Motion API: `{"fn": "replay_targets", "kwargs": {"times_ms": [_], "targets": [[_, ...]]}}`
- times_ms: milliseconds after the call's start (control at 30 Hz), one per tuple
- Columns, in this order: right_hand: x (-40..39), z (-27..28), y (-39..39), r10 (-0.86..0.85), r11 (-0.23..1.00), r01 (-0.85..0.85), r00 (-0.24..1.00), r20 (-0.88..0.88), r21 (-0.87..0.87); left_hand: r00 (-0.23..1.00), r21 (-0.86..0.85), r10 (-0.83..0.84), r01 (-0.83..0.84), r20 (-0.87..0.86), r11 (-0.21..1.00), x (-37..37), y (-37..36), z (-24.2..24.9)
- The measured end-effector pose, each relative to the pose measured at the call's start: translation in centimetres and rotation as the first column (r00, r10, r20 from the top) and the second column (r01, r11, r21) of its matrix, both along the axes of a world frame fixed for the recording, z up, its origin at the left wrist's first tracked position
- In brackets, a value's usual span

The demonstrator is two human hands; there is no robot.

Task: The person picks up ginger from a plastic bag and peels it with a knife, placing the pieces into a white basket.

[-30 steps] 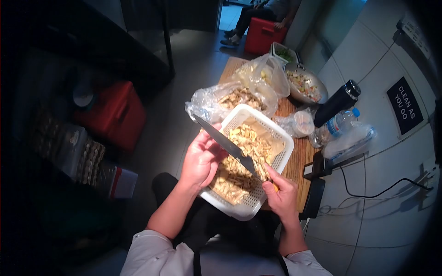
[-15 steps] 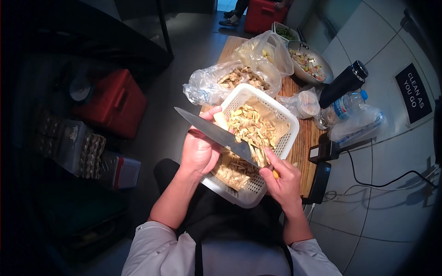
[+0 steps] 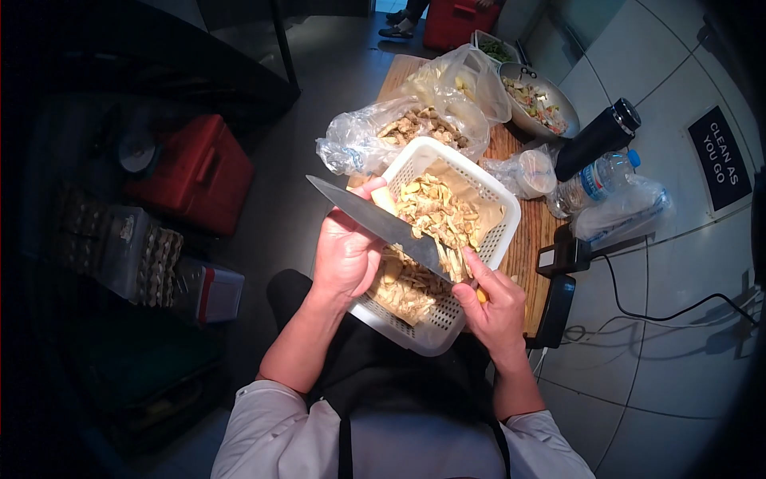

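Observation:
A knife [image 3: 375, 219] with a wide dark blade lies slantwise over a white perforated basket [image 3: 504, 209]. My right hand [image 3: 495, 308] is closed round its yellow handle at the lower right. My left hand [image 3: 343, 251] pinches a pale yellow piece [image 3: 384, 199] behind the blade, above the basket's left rim. Pale sliced pieces [image 3: 437, 209] fill the basket's upper part, on brownish paper, and more slices [image 3: 403, 294] lie below the blade. The blade hides the middle of the heap.
Plastic bags with brown pieces [image 3: 423, 128] stand beyond the basket on the wooden table [image 3: 523, 239]. To the right are a pan [image 3: 562, 132], a black flask [image 3: 598, 137] and a water bottle [image 3: 594, 185]. A person's feet [image 3: 398, 28] show far back.
Both hands and the knife keep nearly the same pose. The basket and the things on the table appear slightly higher in the view.

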State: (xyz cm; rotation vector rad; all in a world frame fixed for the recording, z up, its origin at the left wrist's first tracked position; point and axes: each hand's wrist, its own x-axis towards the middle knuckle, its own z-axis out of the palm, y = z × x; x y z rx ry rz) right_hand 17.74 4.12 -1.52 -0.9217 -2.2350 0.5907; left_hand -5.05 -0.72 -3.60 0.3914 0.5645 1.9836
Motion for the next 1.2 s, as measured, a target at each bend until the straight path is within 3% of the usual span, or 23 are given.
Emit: {"fn": "replay_targets", "kwargs": {"times_ms": [433,767,967,1100,1200], "targets": [[0.1,0.2,0.0,-0.001,1.0,0.001,1.0,0.004,-0.027,0.994,-0.028,-0.002,-0.001,-0.109,1.0,0.4,-0.2,-0.1],[-0.2,0.1,0.4,-0.024,0.999,0.023,1.0,-0.02,-0.046,0.962,-0.129,-0.146,0.119,-0.232,0.985,1.1,-0.9,0.7],[-0.7,0.0,0.5,-0.027,0.998,0.025,0.999,-0.042,-0.052,0.972,-0.161,-0.152,0.123,-0.178,0.979,1.6,-1.0,0.8],[-1.2,-0.2,0.8,-0.055,0.998,0.054,0.997,-0.061,-0.014,0.925,-0.21,-0.286,0.236,-0.251,0.949,2.0,-1.3,0.6],[-1.2,0.2,1.3,-0.101,0.994,0.098,0.993,-0.054,-0.056,0.951,-0.131,-0.27,0.251,-0.153,0.959,2.8,-1.2,1.0]]}}
